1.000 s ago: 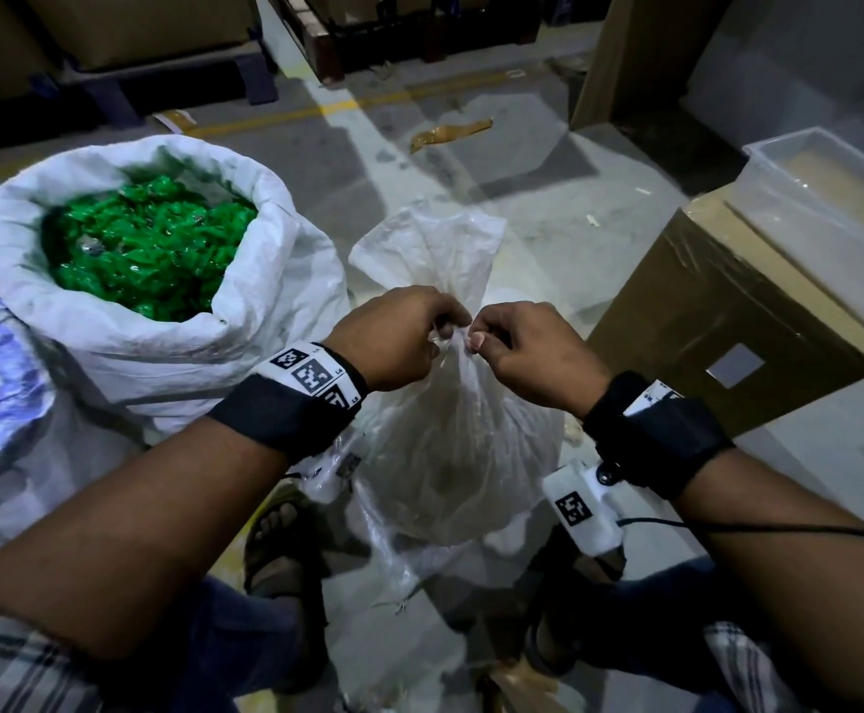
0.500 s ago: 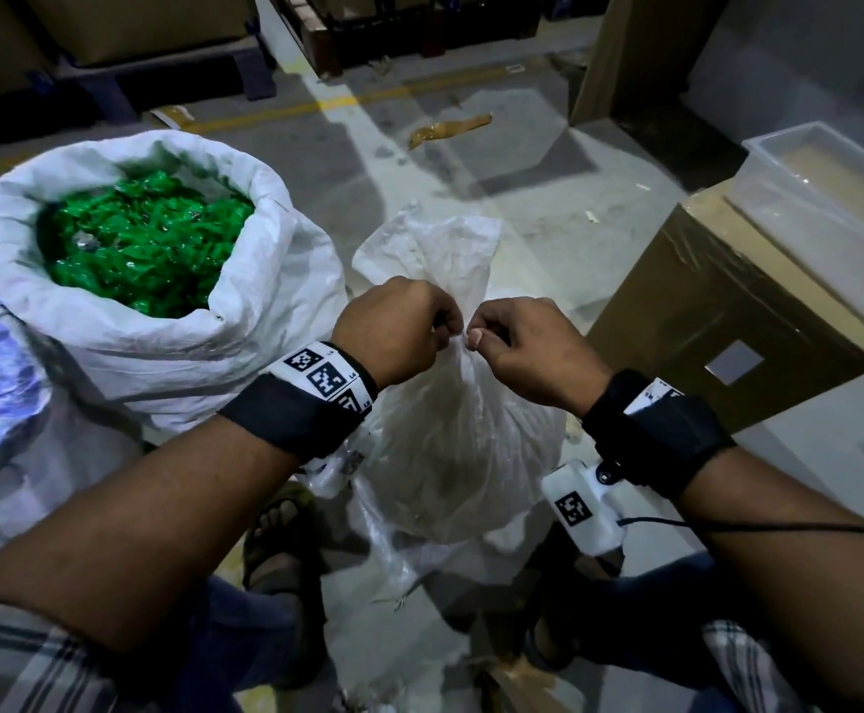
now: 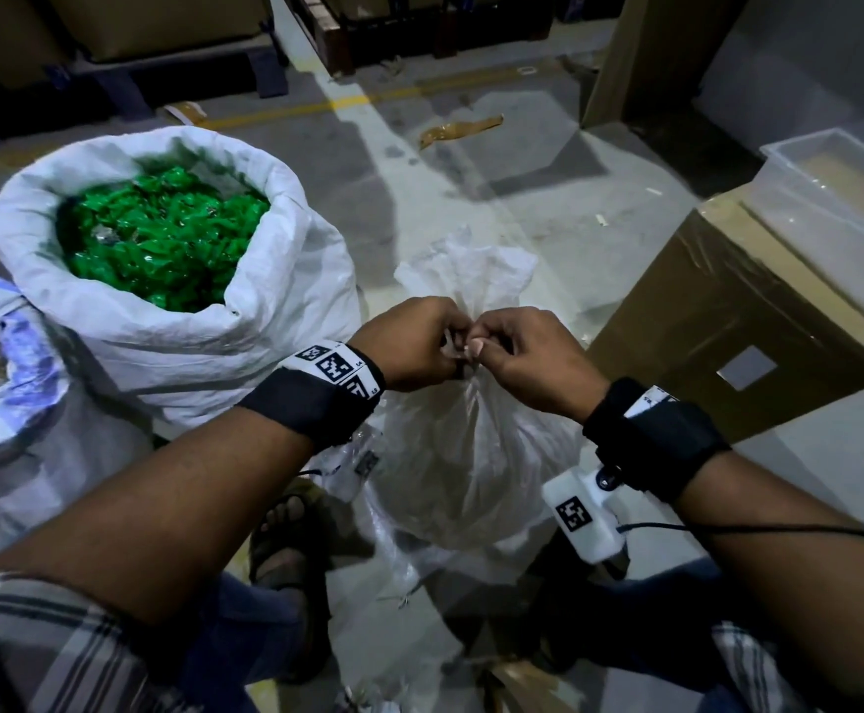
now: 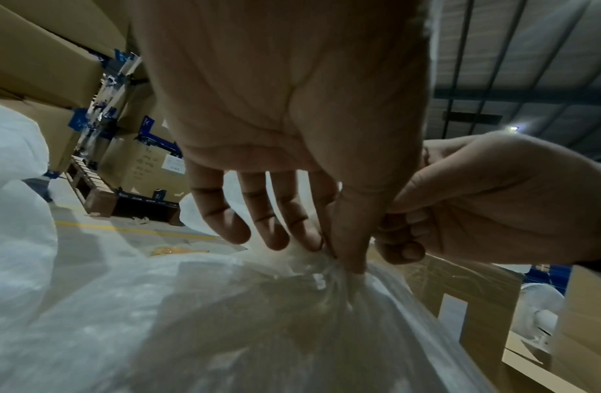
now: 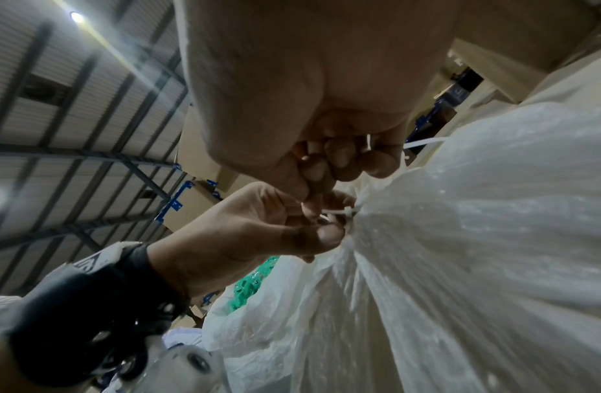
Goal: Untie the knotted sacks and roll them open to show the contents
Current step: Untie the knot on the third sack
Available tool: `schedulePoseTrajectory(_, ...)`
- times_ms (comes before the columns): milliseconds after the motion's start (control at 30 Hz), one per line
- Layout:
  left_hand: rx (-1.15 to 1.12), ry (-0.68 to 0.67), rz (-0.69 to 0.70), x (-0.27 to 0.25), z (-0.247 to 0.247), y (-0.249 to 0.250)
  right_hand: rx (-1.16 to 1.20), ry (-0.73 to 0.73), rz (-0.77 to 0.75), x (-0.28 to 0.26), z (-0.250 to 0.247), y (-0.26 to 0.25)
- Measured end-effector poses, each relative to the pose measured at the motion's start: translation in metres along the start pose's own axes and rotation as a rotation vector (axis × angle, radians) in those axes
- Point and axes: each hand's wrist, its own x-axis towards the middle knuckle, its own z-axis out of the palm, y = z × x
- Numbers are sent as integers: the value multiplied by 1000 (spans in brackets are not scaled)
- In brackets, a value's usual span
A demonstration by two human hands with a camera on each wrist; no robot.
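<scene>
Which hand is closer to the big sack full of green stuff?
Left. The left hand pinches the tied neck of the clear sack, right beside the green-filled sack. The right hand grips the same neck from the far side, toward the cardboard box.

The floor (image 3: 497,198) is grey concrete, dusty and scuffed, with a yellow line (image 3: 347,101) painted across it. Beyond the line stand wooden pallets (image 3: 327,38) loaded with cardboard cartons (image 4: 40,61), stacked high and strapped with blue corner guards (image 4: 147,125). A strip of brown tape (image 3: 458,130) lies on the floor on the near side of the line. To the right of the tape sits a large taped carton (image 3: 728,321) with a clear plastic bin (image 3: 831,182) on top. Overhead, the corrugated metal roof (image 5: 57,87) rests on dark steel beams, with a bright lamp (image 5: 77,17) shining.
</scene>
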Motion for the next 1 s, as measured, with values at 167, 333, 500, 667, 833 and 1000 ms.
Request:
schedulePoseTrajectory(167,12,9,48,3,4,2,-75,16,48,4,-8,4)
schedulePoseTrajectory(333,-1,-22,1,2,-4,-4,-230,-36,123,9,-20,19)
schedulePoseTrajectory(500,2,-20,-31,3,-2,-1,-266,-77,165,11,-18,24)
schedulePoseTrajectory(667,-26,27,-63,4,0,-5,-227,-89,176,11,-19,22)
schedulePoseTrajectory(833,-40,60,-71,4,7,-4,-190,-86,135,6,-20,14)
schedulePoseTrajectory(1000,-53,91,-41,5,16,-7,0,-88,94,0,-11,9)
